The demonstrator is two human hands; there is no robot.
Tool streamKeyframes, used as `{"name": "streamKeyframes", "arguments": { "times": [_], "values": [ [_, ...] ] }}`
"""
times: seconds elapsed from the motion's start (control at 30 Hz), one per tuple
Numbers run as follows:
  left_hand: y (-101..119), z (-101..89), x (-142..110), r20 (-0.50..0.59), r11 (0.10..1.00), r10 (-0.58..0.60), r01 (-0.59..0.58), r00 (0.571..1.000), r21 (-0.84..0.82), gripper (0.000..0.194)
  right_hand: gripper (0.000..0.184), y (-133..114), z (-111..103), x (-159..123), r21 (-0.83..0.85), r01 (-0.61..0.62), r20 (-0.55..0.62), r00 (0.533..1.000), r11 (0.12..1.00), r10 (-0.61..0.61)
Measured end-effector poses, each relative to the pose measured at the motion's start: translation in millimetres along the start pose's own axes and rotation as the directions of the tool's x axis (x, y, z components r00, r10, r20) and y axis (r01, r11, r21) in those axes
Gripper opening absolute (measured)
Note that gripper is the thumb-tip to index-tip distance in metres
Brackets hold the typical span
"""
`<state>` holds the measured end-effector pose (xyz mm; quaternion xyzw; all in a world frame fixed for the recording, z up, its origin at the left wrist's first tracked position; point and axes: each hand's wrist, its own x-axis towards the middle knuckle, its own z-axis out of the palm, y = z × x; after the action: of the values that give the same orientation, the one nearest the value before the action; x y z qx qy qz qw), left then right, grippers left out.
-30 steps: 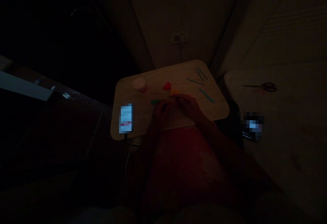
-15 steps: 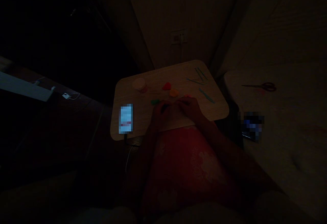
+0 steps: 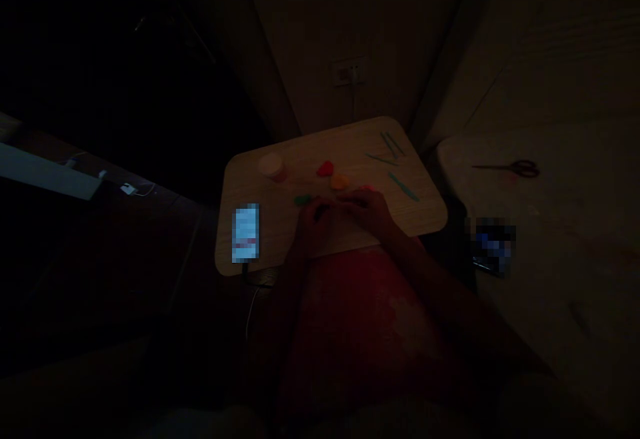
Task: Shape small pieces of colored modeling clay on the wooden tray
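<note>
In dim light my left hand (image 3: pixel 316 213) and my right hand (image 3: pixel 367 205) are close together over the small wooden table (image 3: pixel 300 159). Both have bent fingers that come together between them, and whatever lies in them is too dark to make out. A green lump (image 3: pixel 303 199), like modelling clay, lies by the left fingertips. Just beyond the hands are an orange lump (image 3: pixel 339 181) and a red lump (image 3: pixel 325 169). Part of a pink lump (image 3: pixel 368 188) shows behind my right hand, which hides the rest.
A lidded tub (image 3: pixel 271 167) stands at the table's back left, a lit phone (image 3: pixel 245 233) at its front left. Several thin bluish-green sticks (image 3: pixel 403 187) lie on the right. Scissors (image 3: pixel 515 168) and a dark blurred device (image 3: pixel 493 245) rest on the pale surface beside it.
My right hand's fingers have shifted slightly left, towards my left hand. The lumps, tub and sticks lie where they were.
</note>
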<state>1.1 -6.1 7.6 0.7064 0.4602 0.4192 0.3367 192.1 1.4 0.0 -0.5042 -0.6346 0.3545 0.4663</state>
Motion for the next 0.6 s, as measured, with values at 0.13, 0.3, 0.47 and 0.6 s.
{"name": "streamKeyframes", "arguments": {
  "times": [0.13, 0.3, 0.47, 0.6],
  "values": [
    [-2, -0.1, 0, 0.004, 1.0, -0.015, 0.015, 1.0, 0.007, 0.014, 0.023, -4, 0, -1, -0.047, 0.005, 0.006, 1.0, 0.999, -0.005],
    [0, -0.5, 0, 0.018, 1.0, -0.025, 0.025, 1.0, -0.006, 0.012, 0.041, -9, -4, -1, -0.034, 0.051, -0.062, 0.997, 0.998, -0.053],
    [3, -0.1, 0, 0.019, 0.999, -0.038, 0.038, 0.999, -0.002, 0.012, 0.041, -2, -2, 0, -0.031, 0.095, -0.046, 0.994, 0.995, -0.096],
    [1, 0.3, 0, 0.017, 0.999, -0.033, 0.033, 0.999, -0.007, 0.011, 0.039, 5, 1, 0, 0.057, 0.108, -0.061, 0.993, 0.993, -0.104]
  ]
}}
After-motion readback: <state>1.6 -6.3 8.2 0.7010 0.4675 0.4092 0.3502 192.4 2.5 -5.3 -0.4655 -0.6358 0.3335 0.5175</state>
